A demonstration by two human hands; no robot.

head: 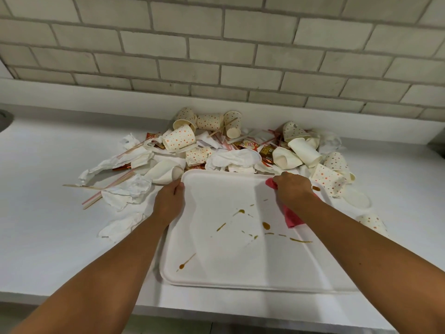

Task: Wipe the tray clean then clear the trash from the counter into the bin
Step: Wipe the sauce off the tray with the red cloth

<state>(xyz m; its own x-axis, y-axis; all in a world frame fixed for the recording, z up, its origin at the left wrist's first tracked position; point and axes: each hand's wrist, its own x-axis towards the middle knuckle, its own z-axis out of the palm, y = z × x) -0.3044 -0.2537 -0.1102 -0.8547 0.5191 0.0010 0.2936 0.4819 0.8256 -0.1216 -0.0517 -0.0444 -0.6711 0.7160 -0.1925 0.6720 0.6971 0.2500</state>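
A white tray [216, 268] lies on the counter near its front edge, marked with several brown sauce streaks and drops [266, 225]. My left hand [168, 201] grips the tray's far left corner, fingers curled over the rim. My right hand [292, 189] holds a pink cloth [292, 218] against the tray's far right part; the cloth trails out below the hand. Behind the tray sits a heap of trash [231, 145]: dotted and plain paper cups, crumpled napkins, sauce sachets, straws and wooden stirrers.
The white counter [48, 225] runs left and right, backed by a grey brick wall [216, 56]. Loose napkins [125, 191] and stirrers lie left of the tray, with cups [330, 179] and a lid to its right. A grey object shows at the far left edge.
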